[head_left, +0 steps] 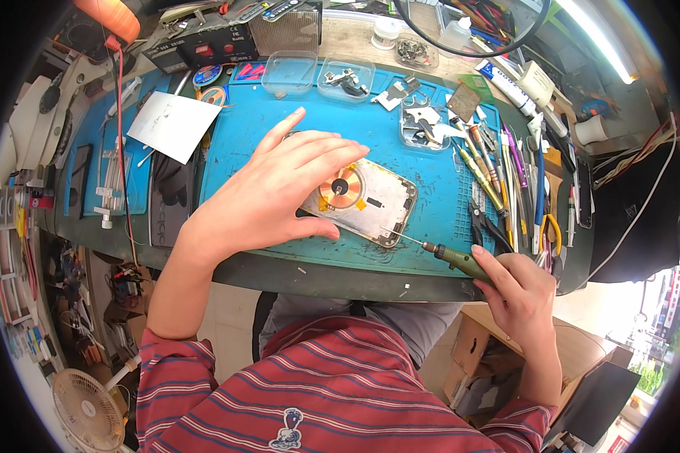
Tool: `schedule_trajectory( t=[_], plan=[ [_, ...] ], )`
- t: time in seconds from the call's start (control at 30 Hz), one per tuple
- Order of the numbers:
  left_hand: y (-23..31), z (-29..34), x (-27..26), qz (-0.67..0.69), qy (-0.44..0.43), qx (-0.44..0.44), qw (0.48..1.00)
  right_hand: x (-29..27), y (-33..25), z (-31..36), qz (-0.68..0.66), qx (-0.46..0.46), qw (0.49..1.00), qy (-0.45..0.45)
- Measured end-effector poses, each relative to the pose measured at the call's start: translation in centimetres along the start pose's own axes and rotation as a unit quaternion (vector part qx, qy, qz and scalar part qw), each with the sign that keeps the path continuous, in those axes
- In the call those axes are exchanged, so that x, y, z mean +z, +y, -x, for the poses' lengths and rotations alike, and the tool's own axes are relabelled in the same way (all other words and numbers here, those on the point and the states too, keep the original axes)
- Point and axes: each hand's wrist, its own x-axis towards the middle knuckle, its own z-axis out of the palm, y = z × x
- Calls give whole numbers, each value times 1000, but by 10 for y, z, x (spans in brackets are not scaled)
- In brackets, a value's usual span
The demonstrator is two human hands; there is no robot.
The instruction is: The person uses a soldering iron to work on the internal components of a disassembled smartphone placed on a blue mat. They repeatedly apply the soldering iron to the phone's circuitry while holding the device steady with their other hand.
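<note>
A phone housing (366,215) lies on the blue work mat, its pale inner plate facing up. A copper charging coil (340,187) with a black centre sits on it. My left hand (283,177) spans the housing, thumb at the near edge and index and middle fingers at the far edge, the little finger lifted. It hides the housing's left end. My right hand (517,291) grips a green pen-shaped tool (461,261) with a thin metal bit. The bit's tip meets the near right corner of the housing; whether it touches cannot be made out.
Pliers (482,226) lie right of the housing, beside several screwdrivers and tweezers. Clear trays (346,79) with small metal parts line the mat's far edge. White paper (175,125) lies at left, over a dark flat device (171,208). A red cable (122,151) hangs at far left.
</note>
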Motion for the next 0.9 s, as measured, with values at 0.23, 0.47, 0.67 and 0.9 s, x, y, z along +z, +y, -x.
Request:
schedule_trajectory(
  t=[0.23, 0.47, 0.67, 0.9],
  plan=[
    [0, 1, 0, -1, 1, -5, 1000, 0, 0, 1, -3, -10, 1000, -10],
    [-1, 0, 1, -5, 0, -8, 1000, 2, 2, 7, -9, -3, 1000, 2],
    [2, 0, -1, -9, -1, -15, 1000, 2, 1, 7, -12, -7, 1000, -3],
    [2, 0, 0, -13, 1, -16, 1000, 3, 2, 7, -13, -19, 1000, -4]
  ],
)
